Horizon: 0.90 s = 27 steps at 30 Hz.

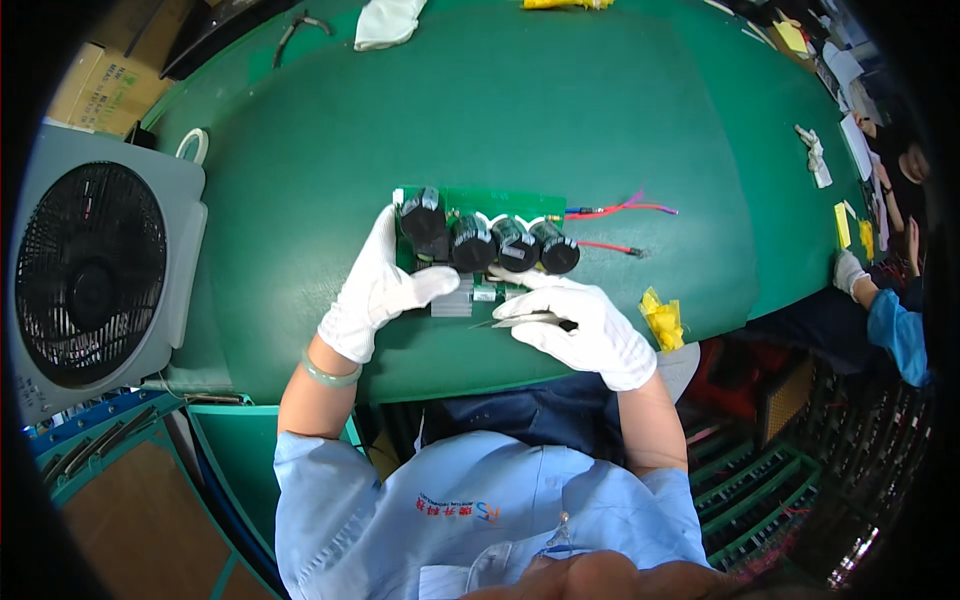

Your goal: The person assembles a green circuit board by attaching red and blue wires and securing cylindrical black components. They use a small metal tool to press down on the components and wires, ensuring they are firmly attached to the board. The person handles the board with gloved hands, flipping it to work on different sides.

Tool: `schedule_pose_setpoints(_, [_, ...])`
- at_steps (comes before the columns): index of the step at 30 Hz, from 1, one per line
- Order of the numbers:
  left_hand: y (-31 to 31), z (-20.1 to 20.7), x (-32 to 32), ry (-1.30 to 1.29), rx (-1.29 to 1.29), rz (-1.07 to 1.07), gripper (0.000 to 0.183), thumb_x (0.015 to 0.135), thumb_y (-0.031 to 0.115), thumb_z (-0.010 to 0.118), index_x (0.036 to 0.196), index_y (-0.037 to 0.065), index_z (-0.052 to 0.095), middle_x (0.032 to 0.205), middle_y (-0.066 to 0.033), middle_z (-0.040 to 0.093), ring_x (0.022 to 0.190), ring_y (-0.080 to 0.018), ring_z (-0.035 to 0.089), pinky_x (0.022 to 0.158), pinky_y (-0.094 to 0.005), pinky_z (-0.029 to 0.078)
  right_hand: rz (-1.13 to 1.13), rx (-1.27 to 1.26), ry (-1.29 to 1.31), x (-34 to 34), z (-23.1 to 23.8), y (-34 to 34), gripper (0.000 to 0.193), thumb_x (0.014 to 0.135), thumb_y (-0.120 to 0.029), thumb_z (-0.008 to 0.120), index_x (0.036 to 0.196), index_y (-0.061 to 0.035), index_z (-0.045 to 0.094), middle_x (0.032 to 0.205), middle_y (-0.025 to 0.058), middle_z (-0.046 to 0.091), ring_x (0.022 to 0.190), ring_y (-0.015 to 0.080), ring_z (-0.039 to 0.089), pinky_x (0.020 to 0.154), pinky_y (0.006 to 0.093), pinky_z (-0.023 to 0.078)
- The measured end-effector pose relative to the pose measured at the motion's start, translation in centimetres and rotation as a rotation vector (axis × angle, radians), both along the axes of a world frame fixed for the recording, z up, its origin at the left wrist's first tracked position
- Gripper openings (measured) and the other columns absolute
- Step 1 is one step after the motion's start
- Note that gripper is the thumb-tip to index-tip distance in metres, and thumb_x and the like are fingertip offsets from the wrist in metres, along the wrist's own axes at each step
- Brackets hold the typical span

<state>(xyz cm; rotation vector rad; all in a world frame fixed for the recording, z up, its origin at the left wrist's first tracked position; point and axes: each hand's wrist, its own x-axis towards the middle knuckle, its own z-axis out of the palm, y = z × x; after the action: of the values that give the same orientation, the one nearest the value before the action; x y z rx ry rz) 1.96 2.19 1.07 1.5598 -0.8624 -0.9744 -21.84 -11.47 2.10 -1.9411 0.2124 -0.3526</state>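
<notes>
A green circuit board (490, 200) lies in front of me on the table, with several large black cylindrical capacitors (473, 243) standing on it. A finned silver heat sink (451, 300) sits at its near side. My left hand (383, 290), in a white glove, grips the board's left end, fingers along the edge and thumb by the heat sink. My right hand (577, 325), also gloved, is at the near right of the board and pinches slim metal tweezers (530, 320), tips pointing left. Its forefinger reaches toward the capacitors. Red and blue wires (610, 210) extend from the board's right end.
A grey box fan (95, 280) stands at the left, beside a white tape roll (193, 146). Pliers (297, 35) and a white glove (388, 22) lie at the far edge. Yellow tape scraps (662, 318) are right of my hand. Another person's gloved hand (849, 272) shows at far right.
</notes>
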Motion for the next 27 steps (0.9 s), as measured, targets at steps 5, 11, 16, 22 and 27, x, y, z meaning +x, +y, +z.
schedule_pose_setpoints(5, [0.4, -0.2, 0.1, 0.01, -0.013, -0.025, 0.106, 0.06, 0.031, 0.092, 0.143, -0.004, 0.037, 0.136, -0.0163, 0.052, 0.131, -0.028, 0.046, 0.115, -0.0409, 0.029, 0.113, 0.436, 0.313, -0.2, 1.4, -0.4, 0.019, 0.089, -0.011, 0.067, 0.106, -0.0042, 0.072, 0.109, 0.0097, 0.073, 0.093, 0.024, 0.07, 0.078, 0.0318, 0.055])
schedule_pose_setpoints(11, [0.5, 0.5, -0.1, 0.052, -0.007, -0.044, 0.105, 0.059, 0.03, 0.094, 0.142, -0.002, 0.038, 0.135, -0.0146, 0.053, 0.13, -0.0269, 0.047, 0.114, -0.0413, 0.031, 0.171, 0.078, 0.2, -0.9, 1.6, -0.2, 0.017, 0.089, -0.018, 0.064, 0.103, -0.0121, 0.072, 0.137, 0.0096, 0.06, 0.076, 0.0271, 0.068, 0.067, 0.0338, 0.054])
schedule_pose_setpoints(16, [0.5, 0.6, 0.1, 0.074, 0.004, -0.065, 0.106, 0.06, 0.03, 0.094, 0.143, -0.003, 0.036, 0.137, -0.0148, 0.052, 0.131, -0.0263, 0.047, 0.115, -0.0407, 0.031, 0.157, -0.171, 0.203, -1.1, 1.6, 0.7, 0.015, 0.086, -0.019, 0.067, 0.1, -0.0146, 0.072, 0.137, 0.0042, 0.06, 0.071, 0.0263, 0.07, 0.06, 0.0333, 0.055])
schedule_pose_setpoints(22, [0.8, 0.0, 0.3, 0.09, -0.014, -0.068, 0.111, 0.061, 0.032, 0.094, 0.146, -0.005, 0.032, 0.141, -0.0167, 0.049, 0.136, -0.0271, 0.042, 0.118, -0.0407, 0.027, 0.159, -0.178, 0.186, -1.0, 2.4, -0.3, 0.015, 0.087, -0.019, 0.068, 0.097, -0.011, 0.074, 0.124, 0.005, 0.069, 0.08, 0.0254, 0.071, 0.067, 0.0325, 0.056])
schedule_pose_setpoints(27, [0.5, 0.3, 0.3, 0.063, 0.001, -0.087, 0.112, 0.063, 0.033, 0.093, 0.146, -0.007, 0.031, 0.142, -0.0191, 0.047, 0.139, -0.028, 0.038, 0.119, -0.0409, 0.024, 0.022, -0.189, 0.08, -2.2, 0.7, -1.2, 0.018, 0.085, -0.016, 0.069, 0.102, -0.0088, 0.075, 0.116, 0.0106, 0.071, 0.082, 0.027, 0.071, 0.07, 0.0336, 0.056])
